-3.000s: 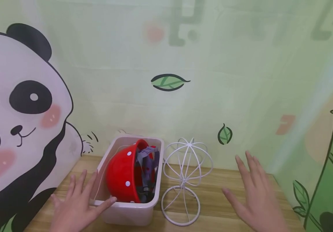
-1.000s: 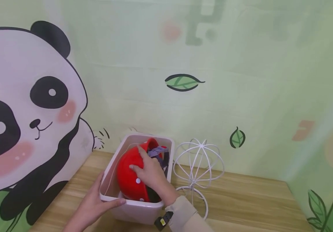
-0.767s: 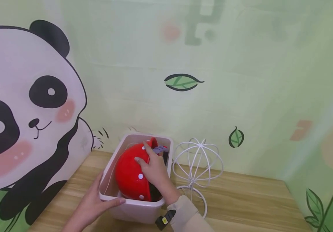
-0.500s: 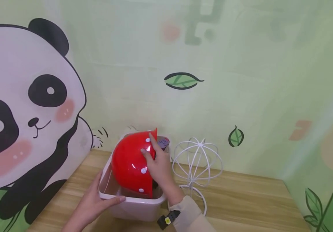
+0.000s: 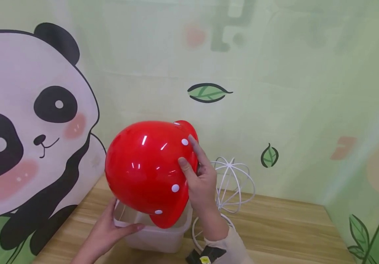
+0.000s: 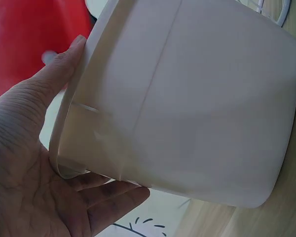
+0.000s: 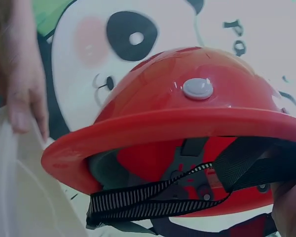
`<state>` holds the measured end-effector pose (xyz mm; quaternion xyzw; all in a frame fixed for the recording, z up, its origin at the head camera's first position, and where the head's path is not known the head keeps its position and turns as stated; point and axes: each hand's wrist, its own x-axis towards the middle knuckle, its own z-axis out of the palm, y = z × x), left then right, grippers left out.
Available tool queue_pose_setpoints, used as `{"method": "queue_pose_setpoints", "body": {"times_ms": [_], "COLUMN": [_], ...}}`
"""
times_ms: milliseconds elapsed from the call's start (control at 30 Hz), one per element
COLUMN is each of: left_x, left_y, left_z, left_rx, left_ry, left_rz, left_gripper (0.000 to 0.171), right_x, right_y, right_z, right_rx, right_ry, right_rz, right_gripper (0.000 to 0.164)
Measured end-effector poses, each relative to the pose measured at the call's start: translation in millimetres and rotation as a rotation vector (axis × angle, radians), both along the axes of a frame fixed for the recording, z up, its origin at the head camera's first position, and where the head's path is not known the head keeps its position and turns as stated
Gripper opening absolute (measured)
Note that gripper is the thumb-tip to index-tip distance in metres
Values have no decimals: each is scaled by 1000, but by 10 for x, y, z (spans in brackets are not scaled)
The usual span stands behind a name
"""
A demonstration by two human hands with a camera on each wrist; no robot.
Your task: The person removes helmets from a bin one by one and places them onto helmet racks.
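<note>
A red hard hat (image 5: 139, 161) with white studs hangs tilted above a white plastic bin (image 5: 156, 238). My right hand (image 5: 204, 183) grips its rim, thumb on the outer shell. The right wrist view shows the underside of the hard hat (image 7: 222, 74), with black webbing straps (image 7: 148, 197) and an inner harness. My left hand (image 5: 106, 231) holds the bin's near left corner, thumb over the front rim and fingers along the side. In the left wrist view, the same hand (image 6: 24, 143) spans the corner of the bin (image 6: 187, 108). The hard hat hides most of the bin's inside.
A white wire stand (image 5: 229, 165) with a round cage top and a ring base stands right of the bin, partly behind my right arm. The wooden table (image 5: 285, 227) meets a green backdrop (image 5: 275, 91) printed with a panda and leaves.
My hands came from open in the air to the bin and hard hat. My right hand has lifted the hard hat up out of the bin. My left hand has stayed on the bin.
</note>
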<state>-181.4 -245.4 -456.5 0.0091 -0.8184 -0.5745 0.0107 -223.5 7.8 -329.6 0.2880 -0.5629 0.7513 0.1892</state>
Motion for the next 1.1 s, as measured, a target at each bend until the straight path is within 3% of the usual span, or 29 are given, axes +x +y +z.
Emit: {"method": "queue_pose_setpoints", "body": {"times_ms": [133,333,500,600,733,900,967,1100], "left_x": [-5,2,6,19,43,55,56,62], "left_y": [18,28,32,26,13,5,7,23], "left_z": [12,10,-22,-39,-54,-59,-59,-56], "left_rx": [-9,-109,-141,-174,-221,-231,-241,-259], "left_ry": [-27,-63,-6,40,96,136,132,122], "left_rz": [20,53,48,51,58,64,65,70], "left_gripper": [117,124,117,117,118,117,118,120], "right_x": [107,197,226,208,166,122,103,55], "right_y": [188,470,714,861,1064,1284,1351,1462], "right_z": [96,220,260,247,177,0,-87,-266], "right_rx": [-109,-223,-331,-438,-577,-653,-652,-588], "right_ry": [-4,1,-5,27,63,31,-1,-84], "right_rz": [26,23,19,63,141,190,170,54], "right_gripper": [56,55,53,52,52,52,51,49]}}
